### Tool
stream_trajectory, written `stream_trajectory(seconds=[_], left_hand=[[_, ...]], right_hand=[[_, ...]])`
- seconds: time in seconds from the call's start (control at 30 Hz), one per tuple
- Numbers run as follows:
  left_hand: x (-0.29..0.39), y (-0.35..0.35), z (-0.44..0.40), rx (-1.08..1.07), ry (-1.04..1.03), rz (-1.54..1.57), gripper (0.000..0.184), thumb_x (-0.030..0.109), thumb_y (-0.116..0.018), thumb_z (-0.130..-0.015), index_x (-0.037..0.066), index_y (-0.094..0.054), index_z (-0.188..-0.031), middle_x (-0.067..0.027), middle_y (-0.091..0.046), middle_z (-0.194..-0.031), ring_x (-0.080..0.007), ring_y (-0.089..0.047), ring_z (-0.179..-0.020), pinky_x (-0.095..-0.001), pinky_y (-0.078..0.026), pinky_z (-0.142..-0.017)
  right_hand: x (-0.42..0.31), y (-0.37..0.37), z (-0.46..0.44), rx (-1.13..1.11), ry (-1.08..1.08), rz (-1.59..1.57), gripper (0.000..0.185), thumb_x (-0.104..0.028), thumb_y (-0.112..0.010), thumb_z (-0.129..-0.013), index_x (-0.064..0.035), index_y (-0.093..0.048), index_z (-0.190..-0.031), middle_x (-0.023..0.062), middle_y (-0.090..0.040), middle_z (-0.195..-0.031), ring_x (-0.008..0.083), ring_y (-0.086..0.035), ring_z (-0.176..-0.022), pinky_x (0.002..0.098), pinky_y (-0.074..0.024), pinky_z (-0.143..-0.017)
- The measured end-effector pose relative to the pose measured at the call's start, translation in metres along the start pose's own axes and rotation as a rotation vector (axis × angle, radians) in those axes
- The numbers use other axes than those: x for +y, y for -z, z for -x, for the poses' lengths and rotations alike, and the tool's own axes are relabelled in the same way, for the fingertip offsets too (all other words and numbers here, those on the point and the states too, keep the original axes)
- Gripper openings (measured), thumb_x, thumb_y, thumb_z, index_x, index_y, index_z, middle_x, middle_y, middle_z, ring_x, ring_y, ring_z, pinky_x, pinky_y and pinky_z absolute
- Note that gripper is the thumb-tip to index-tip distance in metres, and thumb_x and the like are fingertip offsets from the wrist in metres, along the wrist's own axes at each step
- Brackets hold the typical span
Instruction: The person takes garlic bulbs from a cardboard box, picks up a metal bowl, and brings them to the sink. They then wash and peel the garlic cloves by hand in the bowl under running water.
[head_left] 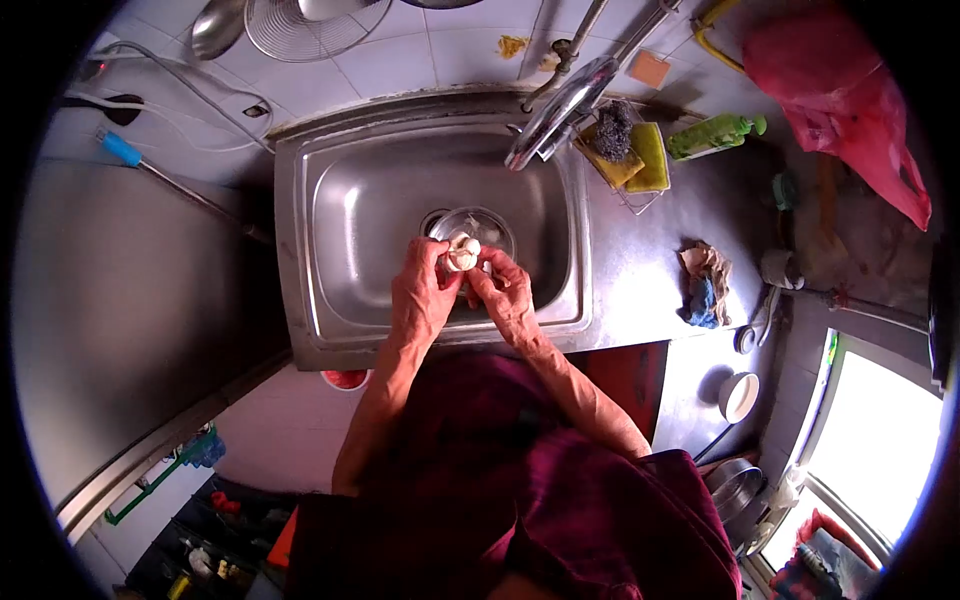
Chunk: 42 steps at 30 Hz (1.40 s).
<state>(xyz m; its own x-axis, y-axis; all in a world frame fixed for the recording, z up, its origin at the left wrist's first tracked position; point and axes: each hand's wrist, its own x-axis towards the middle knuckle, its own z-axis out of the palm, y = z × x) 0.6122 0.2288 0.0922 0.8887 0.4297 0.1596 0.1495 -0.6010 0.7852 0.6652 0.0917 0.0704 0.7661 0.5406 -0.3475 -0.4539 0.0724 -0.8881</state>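
Note:
Over the sink [340, 270] I hold a whitish head of garlic [463, 252], its plump cloves showing. The fingers of my left hand [424, 285] are closed on its left side. My right hand [507, 295] pinches it from the lower right, and a small pale bit shows by those fingertips. Just behind the garlic, a round metal bowl [490, 218] sits on the sink floor, partly hidden by my hands. Pale scraps appear to lie in the bowl.
The faucet [565, 110] reaches over the sink's back right corner. Beside it stands a wire rack with sponges [650, 160] and a scourer [613, 130], near a green bottle [715, 137]. A crumpled cloth [706, 285] lies on the right counter.

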Motion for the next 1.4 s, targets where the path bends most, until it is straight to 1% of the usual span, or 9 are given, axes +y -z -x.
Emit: stream_trajectory(seconds=[0.2, 0.27, 0.53, 0.67, 0.73, 0.83, 1.03, 1.2, 1.4], left_hand=[[0.023, 0.017, -0.001, 0.093, -0.185, -0.083, 0.049, -0.003, -0.077, -0.072, 0.008, -0.049, -0.11, -0.0148, -0.06, -0.115, -0.038, -0.066, -0.096, -0.0427, -0.059, -0.071], [0.019, 0.016, 0.004, 0.01, -0.138, -0.003, 0.049, -0.002, -0.077, -0.073, 0.007, -0.048, -0.111, -0.015, -0.063, -0.118, -0.0371, -0.067, -0.098, -0.0435, -0.059, -0.072], [0.053, 0.027, 0.007, 0.02, -0.292, -0.195, 0.032, 0.001, -0.073, -0.079, 0.006, -0.055, -0.105, -0.0153, -0.065, -0.118, -0.0348, -0.069, -0.094, -0.0419, -0.059, -0.071], [0.059, 0.023, 0.01, 0.015, -0.26, -0.236, 0.032, 0.001, -0.073, -0.079, 0.006, -0.055, -0.105, -0.0143, -0.067, -0.113, -0.0331, -0.07, -0.09, -0.0406, -0.058, -0.07], [0.058, 0.023, 0.014, 0.008, 0.009, -0.027, 0.032, 0.0, -0.074, -0.079, 0.005, -0.055, -0.105, -0.0144, -0.069, -0.107, -0.0293, -0.072, -0.089, -0.038, -0.058, -0.07], [0.062, 0.03, 0.011, 0.015, 0.11, 0.083, 0.036, -0.002, -0.073, -0.082, 0.003, -0.052, -0.111, -0.0152, -0.069, -0.103, -0.0244, -0.073, -0.087, -0.0341, -0.059, -0.073], [0.066, 0.039, 0.009, -0.099, 0.115, 0.359, 0.051, 0.003, -0.069, -0.088, 0.007, -0.049, -0.135, -0.0133, -0.063, -0.118, -0.0228, -0.068, -0.1, -0.0333, -0.059, -0.082], [0.064, 0.034, 0.009, -0.09, 0.106, 0.449, 0.032, 0.007, -0.068, -0.091, 0.005, -0.06, -0.122, -0.0118, -0.064, -0.116, -0.0202, -0.067, -0.101, -0.0321, -0.059, -0.085], [0.052, 0.026, 0.01, 0.037, 0.047, 0.49, 0.018, 0.005, -0.062, -0.095, 0.001, -0.064, -0.112, -0.0111, -0.064, -0.114, -0.0183, -0.066, -0.1, -0.0302, -0.061, -0.08]], right_hand=[[-0.026, -0.011, 0.013, 0.033, 0.091, 0.262, 0.04, -0.014, -0.063, -0.095, -0.0031, -0.057, -0.132, -0.0048, -0.057, -0.076, 0.0038, -0.05, -0.064, 0.0213, -0.0409, -0.056], [-0.036, -0.01, 0.016, 0.03, 0.079, 0.266, 0.041, -0.016, -0.067, -0.091, 0.0018, -0.059, -0.127, 0.0003, -0.064, -0.089, 0.007, -0.055, -0.08, 0.024, -0.0457, -0.07], [-0.058, -0.011, 0.026, 0.12, 0.189, 0.487, 0.032, -0.012, -0.055, -0.089, 0.002, -0.064, -0.116, 0.0037, -0.063, -0.071, 0.0101, -0.055, -0.062, 0.0283, -0.0464, -0.057], [-0.046, -0.004, 0.025, 0.104, 0.258, 0.396, 0.033, -0.013, -0.052, -0.089, 0.003, -0.065, -0.114, 0.0052, -0.064, -0.07, 0.0109, -0.058, -0.063, 0.0292, -0.0479, -0.058], [-0.05, -0.001, 0.027, 0.06, 0.194, 0.344, 0.032, -0.014, -0.052, -0.093, 0.0009, -0.065, -0.118, 0.0037, -0.064, -0.073, 0.0095, -0.057, -0.061, 0.0268, -0.0466, -0.056], [-0.043, -0.003, 0.032, -0.107, 0.069, -0.168, 0.033, -0.024, -0.05, -0.104, -0.0032, -0.062, -0.127, 0.0014, -0.063, -0.079, 0.0072, -0.051, -0.056, 0.0227, -0.0424, -0.049], [-0.047, -0.006, 0.031, -0.018, 0.073, -0.03, 0.03, -0.017, -0.058, -0.099, -0.0017, -0.063, -0.124, -0.0002, -0.062, -0.073, 0.0061, -0.053, -0.056, 0.0226, -0.0416, -0.049], [-0.053, -0.008, 0.034, 0.036, 0.106, 0.213, 0.027, -0.016, -0.064, -0.095, -0.0007, -0.067, -0.117, 0.0018, -0.064, -0.072, 0.0067, -0.054, -0.054, 0.0244, -0.0423, -0.048], [-0.058, -0.013, 0.035, -0.049, 0.069, -0.074, 0.026, -0.019, -0.063, -0.098, 0.0, -0.068, -0.115, 0.0048, -0.068, -0.078, 0.0085, -0.056, -0.053, 0.0239, -0.0451, -0.045]])
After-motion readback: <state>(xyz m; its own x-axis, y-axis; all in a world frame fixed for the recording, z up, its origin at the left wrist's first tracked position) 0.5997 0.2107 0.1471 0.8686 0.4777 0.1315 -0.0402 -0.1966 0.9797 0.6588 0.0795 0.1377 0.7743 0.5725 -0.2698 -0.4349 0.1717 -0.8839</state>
